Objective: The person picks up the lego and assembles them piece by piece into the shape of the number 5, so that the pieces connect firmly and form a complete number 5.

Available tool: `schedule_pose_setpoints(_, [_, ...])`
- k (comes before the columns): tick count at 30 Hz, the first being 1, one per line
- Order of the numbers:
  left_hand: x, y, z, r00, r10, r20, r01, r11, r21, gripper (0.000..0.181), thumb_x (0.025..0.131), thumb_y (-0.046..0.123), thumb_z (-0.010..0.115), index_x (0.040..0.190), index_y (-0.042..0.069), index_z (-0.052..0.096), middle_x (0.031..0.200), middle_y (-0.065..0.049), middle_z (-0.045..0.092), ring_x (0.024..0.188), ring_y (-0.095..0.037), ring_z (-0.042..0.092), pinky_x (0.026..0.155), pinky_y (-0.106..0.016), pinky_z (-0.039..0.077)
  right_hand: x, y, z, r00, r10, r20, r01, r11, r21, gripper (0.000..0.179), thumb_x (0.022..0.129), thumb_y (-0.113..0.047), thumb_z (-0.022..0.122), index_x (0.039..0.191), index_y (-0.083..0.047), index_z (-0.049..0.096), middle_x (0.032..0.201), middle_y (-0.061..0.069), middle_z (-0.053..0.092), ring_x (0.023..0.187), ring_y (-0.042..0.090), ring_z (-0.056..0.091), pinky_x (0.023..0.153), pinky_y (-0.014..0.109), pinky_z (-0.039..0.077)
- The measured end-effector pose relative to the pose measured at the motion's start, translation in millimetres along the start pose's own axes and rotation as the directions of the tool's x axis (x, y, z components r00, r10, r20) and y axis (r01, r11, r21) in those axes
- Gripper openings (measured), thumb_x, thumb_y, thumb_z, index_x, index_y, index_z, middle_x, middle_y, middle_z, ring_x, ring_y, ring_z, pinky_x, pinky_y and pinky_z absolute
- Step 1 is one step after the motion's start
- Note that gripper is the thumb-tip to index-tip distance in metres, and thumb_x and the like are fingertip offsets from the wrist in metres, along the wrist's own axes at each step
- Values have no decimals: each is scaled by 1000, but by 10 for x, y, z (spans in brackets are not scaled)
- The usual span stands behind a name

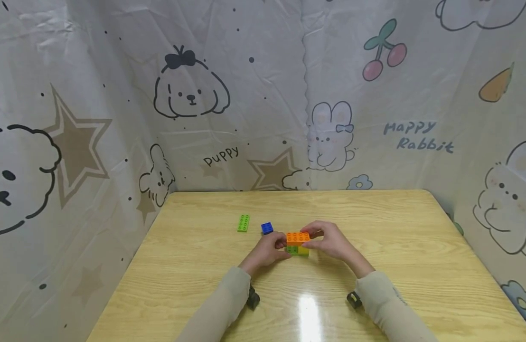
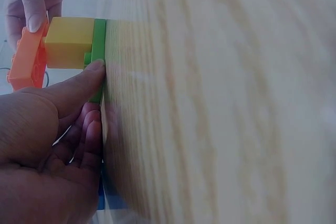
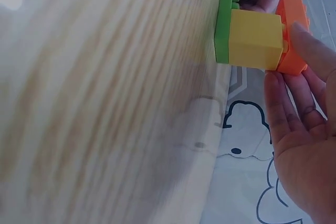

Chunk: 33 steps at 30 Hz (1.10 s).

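My right hand (image 1: 331, 241) pinches an orange brick (image 1: 298, 238) between thumb and fingers, right at the top of a yellow brick (image 3: 255, 39). In the right wrist view the orange brick sits slightly tilted against the yellow one's studs. Below, the yellow brick stands on one end of a flat green plate brick (image 2: 98, 40) lying on the table. With thumb and fingertips, my left hand (image 1: 267, 250) grips the other end of that plate, where bare studs show. From the head view, the orange brick covers part of the yellow brick.
A small blue brick (image 1: 267, 228) lies just beyond my left hand. Farther left is a light green plate brick (image 1: 243, 223) with its studs up. The wooden table (image 1: 194, 266) ends at a printed cloth (image 1: 263, 95) hanging behind and at both sides.
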<state>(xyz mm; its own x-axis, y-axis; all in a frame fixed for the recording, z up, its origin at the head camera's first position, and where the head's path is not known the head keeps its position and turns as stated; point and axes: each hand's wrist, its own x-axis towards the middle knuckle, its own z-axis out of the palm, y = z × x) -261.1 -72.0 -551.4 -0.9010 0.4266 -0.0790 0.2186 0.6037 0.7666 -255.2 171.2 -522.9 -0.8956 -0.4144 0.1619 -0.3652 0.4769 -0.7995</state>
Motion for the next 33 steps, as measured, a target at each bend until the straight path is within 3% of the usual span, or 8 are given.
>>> schedule_pose_setpoints(8, [-10, 5, -7, 1000, 6, -1, -6, 1000, -9, 26, 87, 14, 85, 108, 10, 70, 101, 1, 60, 89, -12, 52, 81, -26, 47, 1, 7, -1, 999, -35, 4, 36, 999, -36, 36, 83, -11, 87, 117, -8, 75, 111, 7, 75, 99, 21, 71, 91, 43, 61])
schedule_pose_setpoints(17, [-6, -1, -16, 1000, 25, -7, -25, 1000, -5, 26, 88, 14, 84, 108, 9, 69, 102, -1, 61, 90, -12, 53, 82, -27, 48, 14, -28, -12, 1000, -12, 12, 13, 995, -94, 37, 80, -14, 90, 115, -9, 77, 108, 4, 75, 97, 18, 72, 90, 39, 62])
schedule_pose_setpoints(26, [-15, -10, -7, 1000, 9, -4, -9, 1000, -7, 25, 88, 15, 84, 107, 10, 70, 101, -1, 61, 90, -13, 53, 82, -28, 48, 40, 10, 2, 1000, -2, 18, 3, 999, -46, 35, 79, -11, 90, 112, -8, 77, 109, 6, 75, 99, 22, 71, 90, 38, 62])
schedule_pose_setpoints(33, [-6, -3, 3, 999, 32, -9, -32, 999, 13, 24, 87, 15, 85, 102, 10, 68, 97, 0, 60, 88, -12, 52, 79, -26, 46, 51, 26, -9, 999, 16, 29, -15, 999, -45, 34, 80, -10, 89, 111, -9, 77, 109, 5, 75, 99, 21, 70, 90, 38, 62])
